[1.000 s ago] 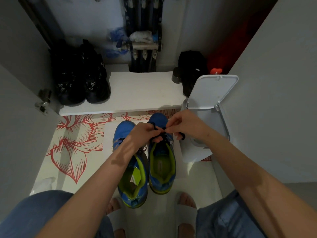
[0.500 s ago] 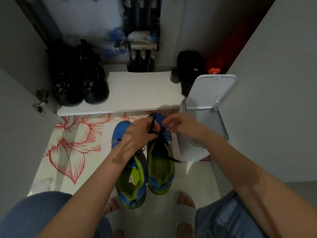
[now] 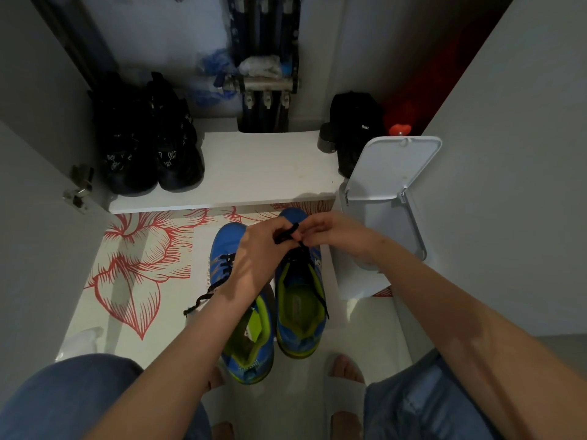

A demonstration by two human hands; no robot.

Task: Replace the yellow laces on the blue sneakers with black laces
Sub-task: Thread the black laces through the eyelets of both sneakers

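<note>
Two blue sneakers with lime-green lining stand side by side on the floor, toes away from me: the left sneaker (image 3: 222,258) and the right sneaker (image 3: 300,309). Both carry black laces. My left hand (image 3: 260,252) and my right hand (image 3: 330,231) meet above the right sneaker's toe end, both pinching its black lace (image 3: 286,233). One free end of that lace trails down over the shoe's opening. A loose black lace end (image 3: 203,296) from the left sneaker lies on the floor by my left wrist. No yellow lace is visible.
A white bin (image 3: 374,249) with its lid up stands right of the sneakers. Behind is a low white shelf (image 3: 260,166) with a pair of black shoes (image 3: 149,147) and a black bag (image 3: 355,128). The floor has a red flower pattern (image 3: 136,265). My feet in white slippers are below.
Both hands have shifted slightly toward the right sneaker's toe while working the black lace. A lace end now trails across the shoe's opening, and another shows by my left wrist.
</note>
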